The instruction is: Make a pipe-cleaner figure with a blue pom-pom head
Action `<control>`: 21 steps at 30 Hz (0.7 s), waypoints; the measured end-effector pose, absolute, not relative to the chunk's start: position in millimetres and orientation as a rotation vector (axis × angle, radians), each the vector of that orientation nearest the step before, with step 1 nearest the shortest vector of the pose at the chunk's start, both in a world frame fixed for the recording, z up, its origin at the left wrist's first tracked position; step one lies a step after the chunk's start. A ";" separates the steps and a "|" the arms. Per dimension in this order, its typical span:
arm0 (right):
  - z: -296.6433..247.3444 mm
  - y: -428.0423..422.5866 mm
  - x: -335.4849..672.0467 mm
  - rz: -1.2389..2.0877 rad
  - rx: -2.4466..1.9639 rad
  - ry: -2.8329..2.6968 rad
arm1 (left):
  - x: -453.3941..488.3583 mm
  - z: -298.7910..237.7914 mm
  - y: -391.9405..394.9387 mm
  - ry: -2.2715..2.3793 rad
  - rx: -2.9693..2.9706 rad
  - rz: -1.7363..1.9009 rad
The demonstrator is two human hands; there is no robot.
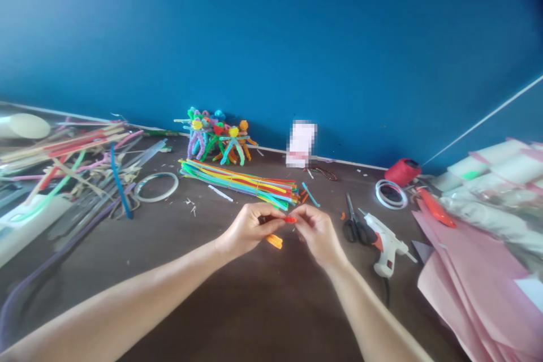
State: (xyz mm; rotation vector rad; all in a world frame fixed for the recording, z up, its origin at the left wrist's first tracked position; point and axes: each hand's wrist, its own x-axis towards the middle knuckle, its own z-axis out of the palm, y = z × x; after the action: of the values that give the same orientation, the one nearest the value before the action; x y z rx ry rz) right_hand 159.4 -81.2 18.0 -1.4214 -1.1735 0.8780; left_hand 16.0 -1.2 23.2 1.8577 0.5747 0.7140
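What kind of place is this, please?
Probably a hobby craft table: a bundle of coloured pipe cleaners, finished pipe-cleaner figures, and a glue gun beside scissors. The left hand and right hand pinch a red piece.

On my feed I see a bundle of coloured pipe cleaners (241, 184) lying across the dark worktop (237, 294), with small pipe-cleaner figures (218, 138) standing behind it against the blue wall (271, 39). To the right lie scissors (354, 223) just beside a white glue gun (386, 243), a red spool (403, 171) farther back, and pink paper sheets (466, 271) at the edge.
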 end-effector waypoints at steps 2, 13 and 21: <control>20.6 -81.9 157.3 0.808 -1.470 -1.227 | 16.2 21.8 -0.9 0.617 1.854 0.757; 17.5 -87.9 147.2 0.421 -1.701 -1.597 | 11.2 14.4 4.9 0.606 2.164 0.914; 21.8 -90.7 151.7 0.052 -1.846 -1.944 | 7.5 12.5 7.8 0.637 2.541 0.856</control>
State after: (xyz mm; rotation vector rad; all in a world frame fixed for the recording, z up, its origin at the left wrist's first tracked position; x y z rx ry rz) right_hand 151.7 -90.7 21.8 -1.8457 -1.9437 0.0516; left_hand 7.5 7.8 12.5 2.5406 0.6367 0.8556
